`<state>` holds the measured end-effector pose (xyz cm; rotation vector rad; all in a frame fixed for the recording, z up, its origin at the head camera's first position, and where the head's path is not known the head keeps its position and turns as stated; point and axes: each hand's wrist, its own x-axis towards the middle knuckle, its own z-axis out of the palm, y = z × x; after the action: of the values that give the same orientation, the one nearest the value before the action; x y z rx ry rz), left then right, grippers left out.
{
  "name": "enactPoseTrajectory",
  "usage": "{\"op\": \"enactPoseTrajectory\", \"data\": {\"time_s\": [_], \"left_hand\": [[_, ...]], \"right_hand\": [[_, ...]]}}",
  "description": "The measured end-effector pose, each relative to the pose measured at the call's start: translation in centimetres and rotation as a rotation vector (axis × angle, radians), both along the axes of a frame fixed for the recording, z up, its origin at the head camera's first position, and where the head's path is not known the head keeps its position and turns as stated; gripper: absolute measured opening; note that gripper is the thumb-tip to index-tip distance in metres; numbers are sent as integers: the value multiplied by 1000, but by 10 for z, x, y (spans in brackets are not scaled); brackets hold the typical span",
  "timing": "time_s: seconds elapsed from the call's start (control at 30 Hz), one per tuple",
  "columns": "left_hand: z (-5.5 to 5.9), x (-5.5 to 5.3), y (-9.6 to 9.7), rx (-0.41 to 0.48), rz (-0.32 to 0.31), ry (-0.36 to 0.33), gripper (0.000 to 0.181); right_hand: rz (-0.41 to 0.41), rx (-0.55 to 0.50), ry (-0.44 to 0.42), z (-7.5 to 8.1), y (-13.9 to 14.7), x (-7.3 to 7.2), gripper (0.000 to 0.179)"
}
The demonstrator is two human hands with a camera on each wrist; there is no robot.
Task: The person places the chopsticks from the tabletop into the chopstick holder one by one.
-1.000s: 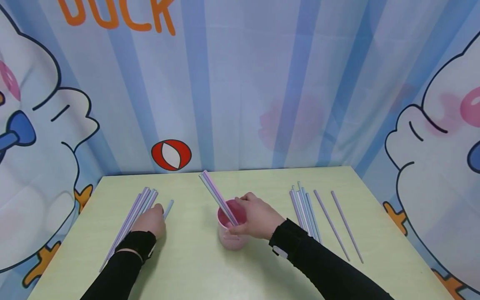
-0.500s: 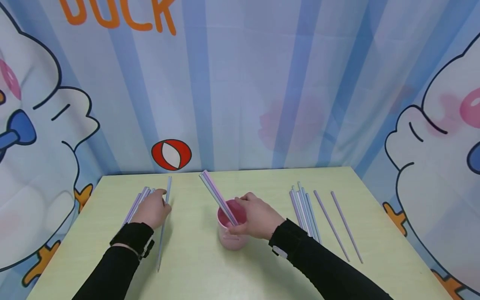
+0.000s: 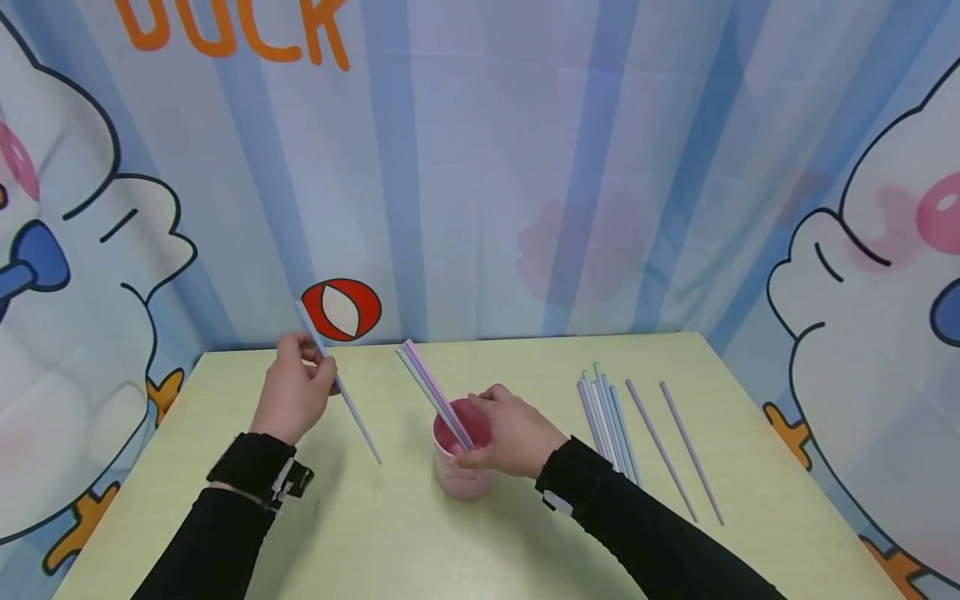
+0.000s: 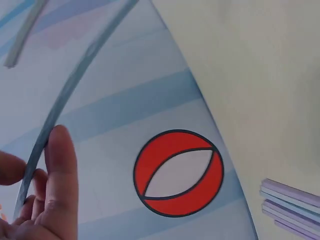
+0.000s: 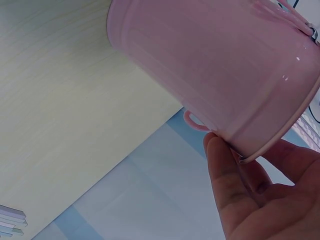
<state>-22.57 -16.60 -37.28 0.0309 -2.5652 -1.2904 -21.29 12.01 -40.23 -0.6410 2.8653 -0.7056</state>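
My left hand point(image 3: 292, 392) pinches a single light-blue straw point(image 3: 355, 417) between thumb and fingers, above the table's left side. The straw slants, its lower end pointing toward the bucket; in the left wrist view the straw point(image 4: 75, 75) runs up past the thumb. A small pink bucket point(image 3: 463, 485) stands upright at mid-table with several pastel straws point(image 3: 431, 383) leaning left out of it. My right hand point(image 3: 517, 433) holds the bucket's rim from the right. In the right wrist view, the fingers point(image 5: 225, 175) grip that rim near a small loop on the wall.
A bundle of straws point(image 3: 609, 421) lies right of the bucket, partly behind the right forearm. Two lone purple straws point(image 3: 662, 448) lie farther right. More straws point(image 4: 292, 205) lie at left, hidden by the left arm in the head view. A patterned curtain point(image 3: 480, 167) hangs behind.
My left hand has lifted the light-blue straw away from the left bundle, raising it and tilting its lower end right. My right hand and the bucket have stayed put.
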Motion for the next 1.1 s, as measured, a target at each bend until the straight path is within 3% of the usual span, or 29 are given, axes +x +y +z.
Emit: {"op": "enactPoseTrajectory", "data": {"time_s": [0.33,0.47,0.67,1.1], "left_hand": [[20,2,17,246,15,201,39],[25,3,25,309,-6,239,38],[24,3,36,306,-44,236,37],[9,4,50,204,-44,115,34]], "right_hand": [[16,11,30,0,0,1,77],[23,10,34,0,1,1,76],[24,5,33,-1,2,1,74],[33,25,61,1,2,3,79]]}}
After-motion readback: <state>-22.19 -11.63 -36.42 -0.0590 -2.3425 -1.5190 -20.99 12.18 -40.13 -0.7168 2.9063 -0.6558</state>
